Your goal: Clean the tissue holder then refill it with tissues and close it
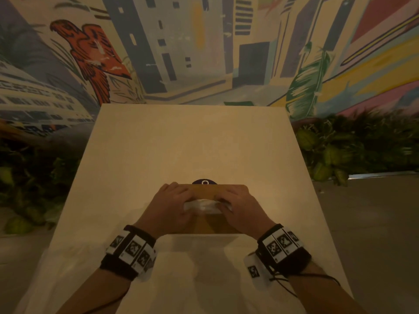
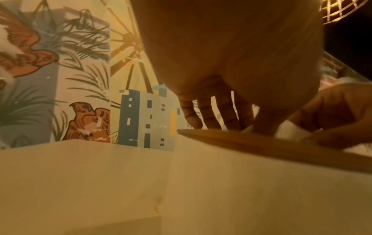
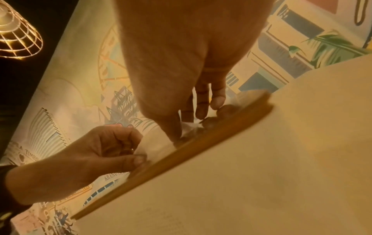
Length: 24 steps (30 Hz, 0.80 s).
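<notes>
A wooden tissue holder [image 1: 217, 225] lies on the cream table [image 1: 181, 143], near its front. Across the holder's top lies a white stack of tissues [image 1: 203, 206]. My left hand [image 1: 181, 203] grips the stack's left end and my right hand [image 1: 229, 203] grips its right end. In the left wrist view, the left hand's fingers [image 2: 211, 114] reach down behind the holder's edge [image 2: 241, 141], beside the tissues [image 2: 289, 132]. In the right wrist view, the right hand [image 3: 191, 116] pinches the tissues [image 3: 189, 125], and the left hand [image 3: 112, 152] curls round their other end. The holder's inside is hidden.
A dark round object [image 1: 204, 182] peeks out just behind the holder. Leafy plants [image 1: 351, 143] flank the table on both sides, and a painted mural wall [image 1: 181, 53] stands behind it. A wire cage lamp [image 3: 18, 35] hangs overhead.
</notes>
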Motion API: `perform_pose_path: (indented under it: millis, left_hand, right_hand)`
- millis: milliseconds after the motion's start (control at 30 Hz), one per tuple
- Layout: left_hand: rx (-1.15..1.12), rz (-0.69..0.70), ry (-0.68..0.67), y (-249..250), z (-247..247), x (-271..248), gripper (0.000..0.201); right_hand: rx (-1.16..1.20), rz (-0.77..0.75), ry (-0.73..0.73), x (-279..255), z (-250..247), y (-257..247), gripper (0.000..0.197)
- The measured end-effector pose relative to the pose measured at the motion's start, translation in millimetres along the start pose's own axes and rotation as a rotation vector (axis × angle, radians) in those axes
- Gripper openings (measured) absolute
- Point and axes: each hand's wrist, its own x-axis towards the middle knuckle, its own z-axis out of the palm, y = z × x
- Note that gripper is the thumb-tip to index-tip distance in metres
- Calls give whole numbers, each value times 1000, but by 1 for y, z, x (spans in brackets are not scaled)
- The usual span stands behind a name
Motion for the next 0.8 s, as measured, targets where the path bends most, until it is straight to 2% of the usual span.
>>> perform_pose_path:
  millis: [67,200,333,433,567,633,733,800]
  left_hand:
    - [-24,-54,7,1,-1,-4,22]
    - [-86,-105,38,6,-4,-10,31]
    - [-142,-125,79,11,-15,-8,15]
    - [-138,-105,113,18,-28,-6,13]
    - [-193,-81,171,27,-49,-10,30]
    - [-177,-90,150,31,-56,-12,38]
    - [-207,-118,155,32,-60,-31,76]
    - [-302,-191,255,38,-60,-58,82]
  right_hand:
    - [-46,11,-4,-5,1,4,22]
    - [-45,77,-8,-10,-5,6,11]
    - [-2,130,-8,-8,-20,-1,17]
    - [7,114,7,-6,-35,-8,13]
    - [39,96,53,-7,-49,-15,10]
    - [14,102,54,-10,-53,-19,28]
    - [16,125,137,-29,-58,-17,60]
    - [72,171,228,-56,-59,-18,61]
